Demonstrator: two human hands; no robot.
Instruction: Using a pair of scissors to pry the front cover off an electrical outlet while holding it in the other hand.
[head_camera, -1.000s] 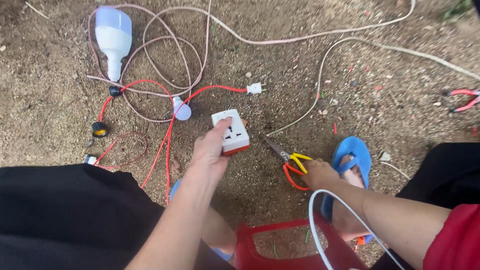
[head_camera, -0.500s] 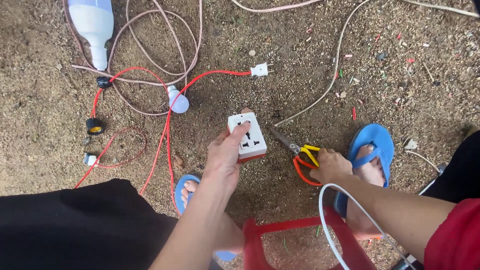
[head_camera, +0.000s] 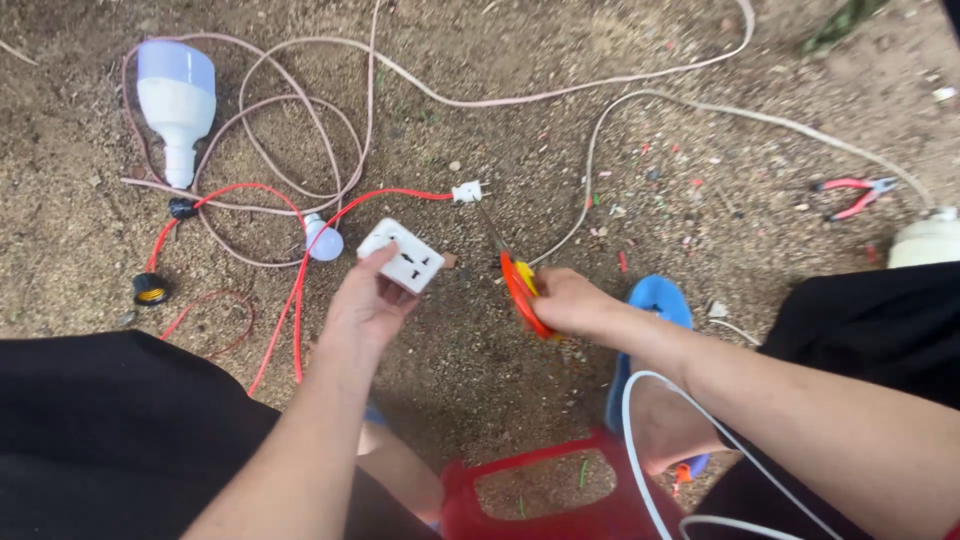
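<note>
- Our left hand (head_camera: 365, 305) pinches one white socket block (head_camera: 401, 255) between thumb and fingers, holding it clear of the ground with its face tilted up; we count one such block.
- Our right hand (head_camera: 572, 303) is closed around the red and yellow handles of one pair of pliers (head_camera: 517, 285), whose dark nose points toward twelve o'clock, just short of the small white plug.
- The block sits at about nine o'clock from the pliers, near them and not touching.
- One small white plug (head_camera: 466, 191) lies at twelve o'clock from the pliers, ending the one red wire (head_camera: 297, 300) that loops away toward eight o'clock.
- We count two bulbs: a small one (head_camera: 323, 240) just at nine o'clock from the block, and a large white one (head_camera: 176, 100) well off at ten o'clock.
- One black lamp holder (head_camera: 150, 289) lies on the dirt at nine o'clock, well apart from our left hand.
- Pale cords (head_camera: 560, 95) run in loops across the top of the view; we cannot count them surely.
- A second pair of pliers, red-handled (head_camera: 850, 195), lies far out at two o'clock, so two pairs in all.
- One blue sandal (head_camera: 655, 300) sits just beside our right wrist at four o'clock.
- One red plastic stool (head_camera: 540, 500) shows at six o'clock.
- One white cable (head_camera: 640, 440) curves over our right forearm.
</note>
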